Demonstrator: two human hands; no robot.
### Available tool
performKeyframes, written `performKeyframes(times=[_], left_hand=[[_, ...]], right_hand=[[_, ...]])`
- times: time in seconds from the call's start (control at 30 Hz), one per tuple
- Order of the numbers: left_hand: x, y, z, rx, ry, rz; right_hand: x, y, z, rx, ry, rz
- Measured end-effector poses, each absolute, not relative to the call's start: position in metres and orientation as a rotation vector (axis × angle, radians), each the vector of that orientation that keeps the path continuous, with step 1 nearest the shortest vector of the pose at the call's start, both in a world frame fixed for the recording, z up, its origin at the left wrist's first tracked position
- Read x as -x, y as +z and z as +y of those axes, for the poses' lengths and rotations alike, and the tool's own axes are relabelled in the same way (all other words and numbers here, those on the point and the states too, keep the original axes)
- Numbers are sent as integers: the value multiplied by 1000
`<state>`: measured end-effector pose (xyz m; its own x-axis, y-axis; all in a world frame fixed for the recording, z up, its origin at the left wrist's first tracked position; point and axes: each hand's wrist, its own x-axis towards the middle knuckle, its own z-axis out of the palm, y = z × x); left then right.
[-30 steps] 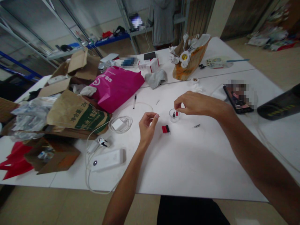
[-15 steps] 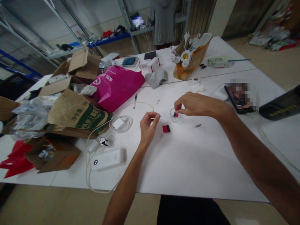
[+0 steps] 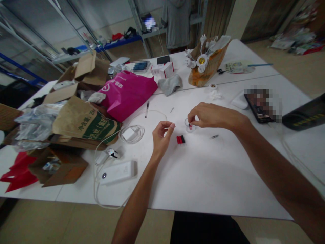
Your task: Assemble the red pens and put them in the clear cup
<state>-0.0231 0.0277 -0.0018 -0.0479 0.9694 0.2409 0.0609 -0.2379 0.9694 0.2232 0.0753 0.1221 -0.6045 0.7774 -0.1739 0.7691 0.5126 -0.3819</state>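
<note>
My right hand (image 3: 207, 115) reaches over a small clear round container (image 3: 187, 128), its fingertips closed together at the opening. A bit of red shows inside under the fingers, and what they pinch is hidden. To the left, my left hand (image 3: 161, 135) is raised above the table with thumb and forefinger pressed together. Anything between those tips is too small to name. Between the hands lies a short row of red and black cylindrical pieces (image 3: 180, 139). A small dark metallic piece (image 3: 214, 136) rests right of the container.
On the left are a white power bank (image 3: 118, 173), a coiled cable (image 3: 138, 135), a magenta bag (image 3: 129, 91) and cardboard boxes (image 3: 63, 169). A phone (image 3: 257, 110) and a dark bottle (image 3: 304, 113) stand right. A person in grey (image 3: 177, 25) is behind the table.
My right hand has dipped slightly down and left into the container, covering more of the red and black pieces there. My left hand has barely moved.
</note>
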Motion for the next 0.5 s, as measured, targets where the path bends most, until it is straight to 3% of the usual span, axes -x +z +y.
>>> performKeyframes(times=[0.5], left_hand=[[23, -1, 27, -1403, 1388, 1149]], right_hand=[[-216, 128, 69, 1442, 718, -2750]])
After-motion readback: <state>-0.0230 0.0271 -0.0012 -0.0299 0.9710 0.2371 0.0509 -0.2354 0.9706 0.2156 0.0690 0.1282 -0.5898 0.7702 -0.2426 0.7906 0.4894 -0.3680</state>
